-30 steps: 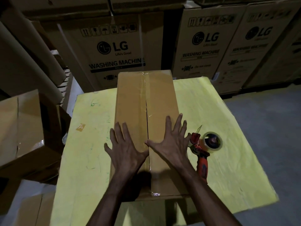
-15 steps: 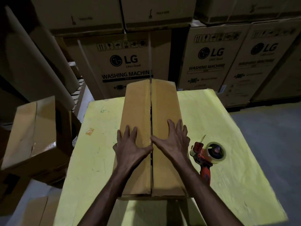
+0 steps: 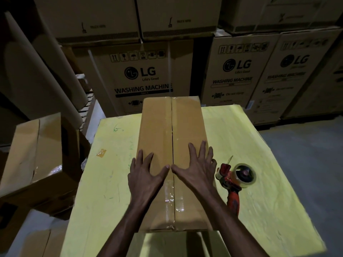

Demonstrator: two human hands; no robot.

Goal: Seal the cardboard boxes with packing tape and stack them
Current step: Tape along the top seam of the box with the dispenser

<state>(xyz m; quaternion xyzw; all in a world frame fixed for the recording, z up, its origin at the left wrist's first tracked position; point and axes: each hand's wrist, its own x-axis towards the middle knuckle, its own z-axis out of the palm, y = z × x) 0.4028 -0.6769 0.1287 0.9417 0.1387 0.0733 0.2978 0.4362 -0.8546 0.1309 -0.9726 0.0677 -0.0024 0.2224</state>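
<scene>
Cardboard seam pressed flat

Fingers [image 3: 139,156] lie straight and spread on the box [image 3: 157,127] top, thumbs almost meeting at its centre seam: left hand [image 3: 146,177] on the left flap, right hand [image 3: 198,171] on the right. Clear tape [image 3: 169,199] glints along that seam, so this looks like the smoothing step. Just right of the box lies the tape dispenser [image 3: 236,179], ungripped; under the box, a yellow table [image 3: 111,182]; left of it, another carton [image 3: 37,154]. Next — probably gripping the box's sides to lift it for stacking

Yellow table [image 3: 250,145]; LG washing-machine cartons [image 3: 143,75] behind; grey floor [image 3: 306,154] right.
</scene>
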